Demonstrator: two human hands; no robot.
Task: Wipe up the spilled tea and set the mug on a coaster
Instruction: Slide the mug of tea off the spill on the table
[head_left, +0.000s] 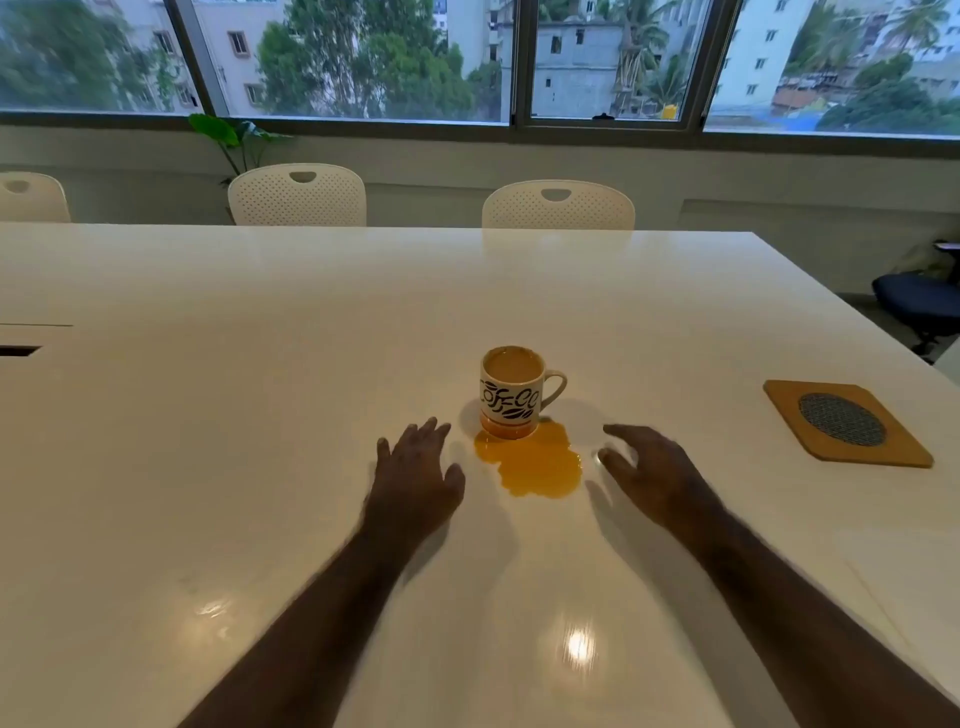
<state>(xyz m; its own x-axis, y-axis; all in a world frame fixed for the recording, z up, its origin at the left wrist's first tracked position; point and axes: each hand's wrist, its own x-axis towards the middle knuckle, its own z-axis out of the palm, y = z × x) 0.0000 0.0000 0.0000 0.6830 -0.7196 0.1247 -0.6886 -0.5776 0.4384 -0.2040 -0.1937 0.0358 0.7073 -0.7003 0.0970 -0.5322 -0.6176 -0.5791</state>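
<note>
Mug upright on white table, tea puddle at its base, left hand and right hand spread empty either side, coaster well right

The mug reads "COFFEE" in black letters.

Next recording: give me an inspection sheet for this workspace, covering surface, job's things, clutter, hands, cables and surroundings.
Surface: white glossy table, wet with an orange tea puddle.
Job's things: mug upright, nearly full, its base at the puddle's far edge; coaster far right, apart from the mug; no cloth seen.
Clutter: nothing seen.
Hands: left hand and right hand open, flanking the puddle, holding nothing.
Cables: nothing seen; a dark slot at the table's left edge.
Surroundings: white chairs, plant, windows, dark office chair.
</note>
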